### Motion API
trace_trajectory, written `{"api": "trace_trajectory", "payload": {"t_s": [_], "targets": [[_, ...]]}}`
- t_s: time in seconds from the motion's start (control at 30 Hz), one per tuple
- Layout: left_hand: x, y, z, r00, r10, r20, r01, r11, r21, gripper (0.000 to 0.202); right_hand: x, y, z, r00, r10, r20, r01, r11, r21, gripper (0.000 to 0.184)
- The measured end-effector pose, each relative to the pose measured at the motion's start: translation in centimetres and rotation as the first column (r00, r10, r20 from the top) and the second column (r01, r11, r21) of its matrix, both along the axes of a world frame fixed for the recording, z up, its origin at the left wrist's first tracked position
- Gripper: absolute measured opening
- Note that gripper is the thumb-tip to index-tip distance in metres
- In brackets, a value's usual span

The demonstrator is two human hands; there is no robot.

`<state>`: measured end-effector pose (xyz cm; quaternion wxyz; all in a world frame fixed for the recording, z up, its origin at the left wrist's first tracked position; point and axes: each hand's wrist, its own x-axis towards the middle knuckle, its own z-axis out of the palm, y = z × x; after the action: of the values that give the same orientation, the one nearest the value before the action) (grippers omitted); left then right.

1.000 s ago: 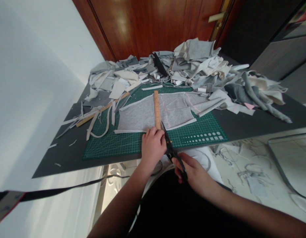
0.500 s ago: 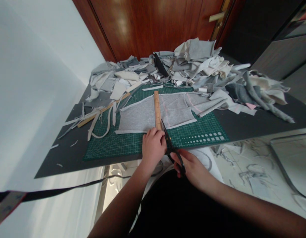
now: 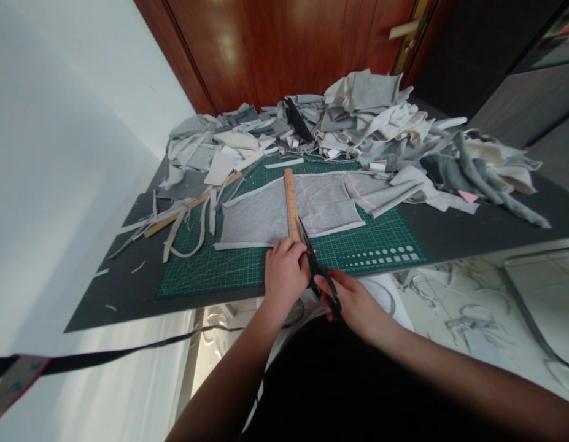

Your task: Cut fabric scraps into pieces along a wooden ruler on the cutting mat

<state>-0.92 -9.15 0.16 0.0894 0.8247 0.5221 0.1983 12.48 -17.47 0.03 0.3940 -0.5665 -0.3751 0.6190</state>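
Observation:
My left hand [image 3: 286,270] is closed over the near end of a wooden ruler [image 3: 291,199], its fingers curled and pressing down. The ruler lies lengthwise away from me across a flat piece of grey fabric [image 3: 254,218] with pink lines on its right part. My right hand [image 3: 351,301] grips black scissors [image 3: 314,261] by the handles. Their blades point away from me, along the ruler's right edge at the fabric's near edge. Whether the blades have fabric between them is hard to make out. Under the fabric lies a green cutting mat [image 3: 210,270].
A large heap of grey and cream fabric scraps [image 3: 371,123] covers the table's back. Narrow fabric strips [image 3: 204,227] and a second wooden stick [image 3: 174,220] lie at left. The dark table's [image 3: 113,282] near edge runs just below my hands. Fabric offcuts [image 3: 477,325] lie on the floor at right.
The scissors and my right hand have shifted slightly left and forward, and the handles look closer together. The ruler's far end has moved a little left. My left hand stays in place.

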Motion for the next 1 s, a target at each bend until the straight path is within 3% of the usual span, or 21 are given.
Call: {"api": "trace_trajectory", "payload": {"t_s": [0.6, 1.0], "targets": [[-0.3, 0.5, -0.6, 0.991, 0.02, 0.136, -0.019, 1.0, -0.009, 0.018, -0.3, 1.3, -0.4, 0.999, -0.039, -0.028, 0.038, 0.999, -0.032, 0.047], [-0.2, 0.4, -0.4, 0.992, 0.013, 0.123, -0.013, 1.0, -0.008, 0.016, -0.1, 2.3, -0.4, 1.0, -0.02, -0.013, 0.02, 1.0, -0.003, 0.044]]}}
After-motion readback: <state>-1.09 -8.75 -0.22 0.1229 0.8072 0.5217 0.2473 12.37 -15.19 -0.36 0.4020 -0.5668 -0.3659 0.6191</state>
